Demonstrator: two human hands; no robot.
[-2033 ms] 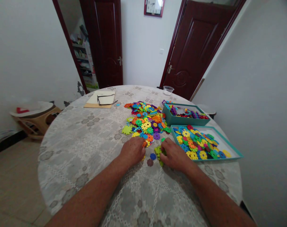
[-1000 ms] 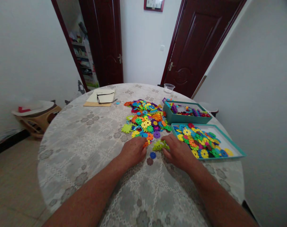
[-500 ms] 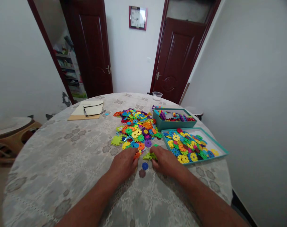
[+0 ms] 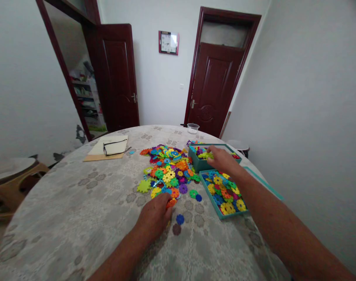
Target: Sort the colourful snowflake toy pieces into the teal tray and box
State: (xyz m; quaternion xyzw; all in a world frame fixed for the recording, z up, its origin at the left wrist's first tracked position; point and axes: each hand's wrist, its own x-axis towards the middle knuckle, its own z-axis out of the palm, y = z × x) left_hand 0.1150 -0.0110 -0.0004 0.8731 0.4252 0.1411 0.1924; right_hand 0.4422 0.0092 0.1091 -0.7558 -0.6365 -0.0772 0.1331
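A heap of colourful plastic gear-shaped discs (image 4: pixel 169 168) lies in the middle of the round table (image 4: pixel 78 210). My left hand (image 4: pixel 156 216) rests on the cloth at the heap's near edge, fingers curled over an orange disc (image 4: pixel 171 203). My right hand (image 4: pixel 221 158) reaches out over the far teal box (image 4: pixel 197 163) and holds a bunch of joined lime-green discs (image 4: pixel 205 155) above it. The near teal tray (image 4: pixel 215 203) of loose discs lies under my right forearm.
A blue disc (image 4: pixel 180 219) and a brown disc (image 4: pixel 176 229) lie loose by my left hand. A notebook with glasses (image 4: pixel 109 148) sits at the far left of the table, a small clear cup (image 4: pixel 193 127) at the far edge. Two dark doors stand behind.
My right hand has lifted the lime-green discs off the cloth and carried them away to above the far teal box. My left hand has stayed put. The camera has tilted up.
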